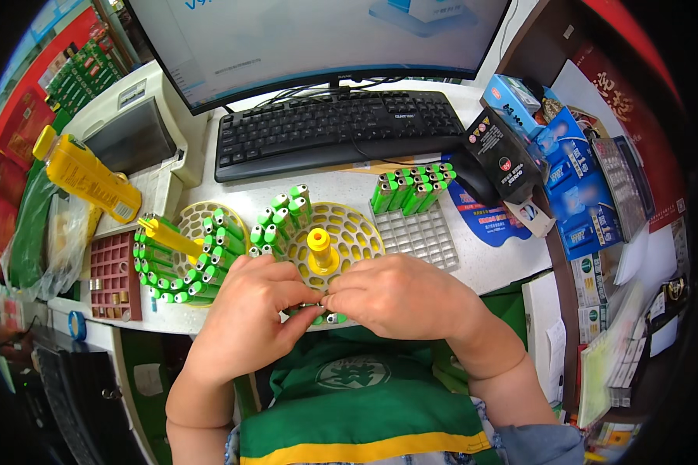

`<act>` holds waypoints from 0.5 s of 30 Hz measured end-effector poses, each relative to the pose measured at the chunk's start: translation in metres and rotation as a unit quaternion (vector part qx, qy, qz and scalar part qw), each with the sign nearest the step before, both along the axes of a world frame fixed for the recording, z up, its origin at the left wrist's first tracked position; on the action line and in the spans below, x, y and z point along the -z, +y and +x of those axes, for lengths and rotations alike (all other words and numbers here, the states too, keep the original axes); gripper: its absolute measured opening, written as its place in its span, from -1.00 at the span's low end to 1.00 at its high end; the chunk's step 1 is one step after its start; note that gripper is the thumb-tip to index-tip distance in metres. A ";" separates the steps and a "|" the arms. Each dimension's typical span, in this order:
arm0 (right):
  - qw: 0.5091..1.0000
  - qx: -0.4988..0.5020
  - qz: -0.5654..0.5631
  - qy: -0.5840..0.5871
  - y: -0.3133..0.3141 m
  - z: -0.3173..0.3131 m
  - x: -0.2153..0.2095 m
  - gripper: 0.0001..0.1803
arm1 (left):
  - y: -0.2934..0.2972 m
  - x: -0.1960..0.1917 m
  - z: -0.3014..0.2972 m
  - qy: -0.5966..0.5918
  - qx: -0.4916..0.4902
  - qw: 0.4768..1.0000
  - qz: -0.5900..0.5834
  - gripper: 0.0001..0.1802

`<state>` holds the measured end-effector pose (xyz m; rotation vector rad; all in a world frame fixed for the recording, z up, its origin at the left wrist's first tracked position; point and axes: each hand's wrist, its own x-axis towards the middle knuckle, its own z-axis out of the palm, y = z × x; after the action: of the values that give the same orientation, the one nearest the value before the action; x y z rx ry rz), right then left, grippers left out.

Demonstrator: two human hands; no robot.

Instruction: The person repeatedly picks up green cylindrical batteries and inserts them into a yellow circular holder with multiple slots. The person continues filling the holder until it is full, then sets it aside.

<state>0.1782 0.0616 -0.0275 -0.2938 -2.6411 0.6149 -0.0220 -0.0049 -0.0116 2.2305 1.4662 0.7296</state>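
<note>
A round yellow perforated rack (pixel 349 232) with a yellow centre post (pixel 319 242) lies at the desk's near edge, with several green cylindrical cells (pixel 287 213) standing in its far left part. My left hand (pixel 252 310) and my right hand (pixel 399 298) meet over its near rim, fingertips pinched together on small green cells (pixel 324 317) that are mostly hidden by my fingers. A second round yellow rack (pixel 186 252), ringed with green cells, lies just left of my left hand.
Behind the racks are a clear square grid tray (pixel 423 236) with upright green cells (pixel 407 190), a black keyboard (pixel 337 132) and a monitor (pixel 318 39). A red compartment tray (pixel 115 275) and yellow bottle (pixel 85 177) sit left; boxes (pixel 574 186) and a black mouse (pixel 473 180) right.
</note>
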 end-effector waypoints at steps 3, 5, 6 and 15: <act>1.000 0.004 0.006 -0.006 -0.002 -0.001 0.000 -0.98 | 0.001 -0.004 0.002 0.040 0.009 0.999 -0.007 -0.87; 1.000 0.000 0.002 0.008 0.002 0.001 0.006 -0.97 | 0.004 -0.009 0.004 0.068 0.021 0.997 -0.009 -0.89; 1.000 0.003 -0.004 0.015 0.002 0.003 0.005 -0.95 | 0.005 -0.012 0.004 0.083 0.027 0.996 -0.012 -0.89; 0.932 0.320 0.115 0.129 0.047 0.058 0.005 -0.82 | 0.032 -0.025 0.035 -0.053 0.014 0.997 0.046 -0.87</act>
<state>0.2364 0.1087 -0.0328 -0.8848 -2.1497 0.1137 0.0132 0.0268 0.0135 2.2380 1.3738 0.9088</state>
